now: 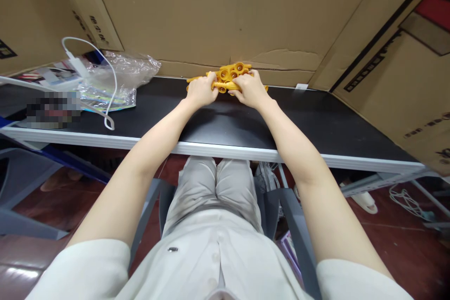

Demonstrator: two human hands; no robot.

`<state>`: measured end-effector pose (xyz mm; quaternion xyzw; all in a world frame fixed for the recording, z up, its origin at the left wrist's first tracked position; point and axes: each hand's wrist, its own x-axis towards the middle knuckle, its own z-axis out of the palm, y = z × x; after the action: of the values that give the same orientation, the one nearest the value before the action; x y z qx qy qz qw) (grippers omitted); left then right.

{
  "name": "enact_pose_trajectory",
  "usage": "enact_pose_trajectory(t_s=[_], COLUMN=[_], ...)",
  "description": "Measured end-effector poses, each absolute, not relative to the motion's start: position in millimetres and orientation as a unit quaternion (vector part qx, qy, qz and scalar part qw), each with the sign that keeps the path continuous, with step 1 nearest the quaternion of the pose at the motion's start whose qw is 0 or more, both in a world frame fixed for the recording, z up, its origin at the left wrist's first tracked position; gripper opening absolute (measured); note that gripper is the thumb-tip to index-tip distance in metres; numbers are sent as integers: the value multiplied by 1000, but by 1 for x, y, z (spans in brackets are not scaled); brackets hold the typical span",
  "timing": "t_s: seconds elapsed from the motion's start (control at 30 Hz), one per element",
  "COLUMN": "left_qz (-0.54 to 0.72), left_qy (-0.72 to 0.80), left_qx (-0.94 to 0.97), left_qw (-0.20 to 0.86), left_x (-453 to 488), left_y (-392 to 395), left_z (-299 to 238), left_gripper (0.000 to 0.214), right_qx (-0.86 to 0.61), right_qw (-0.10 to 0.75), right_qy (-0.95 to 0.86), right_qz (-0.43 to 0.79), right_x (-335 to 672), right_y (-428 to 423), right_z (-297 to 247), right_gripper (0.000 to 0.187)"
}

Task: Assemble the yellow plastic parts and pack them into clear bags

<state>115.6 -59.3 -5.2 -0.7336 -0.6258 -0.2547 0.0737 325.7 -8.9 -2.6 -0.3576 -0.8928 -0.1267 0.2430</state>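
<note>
Near the back of the black table, both of my hands grip a yellow plastic piece with several round cup-like holes. My left hand is closed on its left side, thumb toward the middle. On the right side, the fingers of my right hand curl around it. Thin yellow parts stick out to the left, past my left hand. Part of the piece is hidden behind my fingers, so its full shape and exact kind do not show.
Cardboard panels wall the table at the back and sides. To the left lie a clear plastic bag, a white cable and a blurred-out item. A small white tab sits at the back edge.
</note>
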Motion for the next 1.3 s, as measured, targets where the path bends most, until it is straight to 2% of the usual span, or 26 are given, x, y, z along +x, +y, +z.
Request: enact_pose_trajectory(t_s=[0.3,0.5,0.8,1.07,1.2,1.3], left_qz=[-215,-202,-212,-229,-231,-233], left_qy=[-627,-622,-622,-624,-628,-629], left_qx=[-742,-745,-744,-739,-737,-736], left_qw=[102,132,123,107,91,86], left_x=[120,119,121,125,121,118], left_y=[-67,-65,-64,-65,-64,-63], left_z=[0,-1,0,-5,-6,-6], left_gripper=[53,54,47,50,55,60], right_qx=[-384,-391,-399,-387,-387,-376], right_qw=[224,269,277,386,401,410], right_qy=[-895,-879,-864,-786,-721,-701], right_qz=[-43,49,133,288,411,446], right_x=[330,334,334,333,332,331], right_y=[-15,-16,-22,-23,-22,-21], right_z=[11,13,19,14,11,10], right_gripper=[23,30,41,59,53,46])
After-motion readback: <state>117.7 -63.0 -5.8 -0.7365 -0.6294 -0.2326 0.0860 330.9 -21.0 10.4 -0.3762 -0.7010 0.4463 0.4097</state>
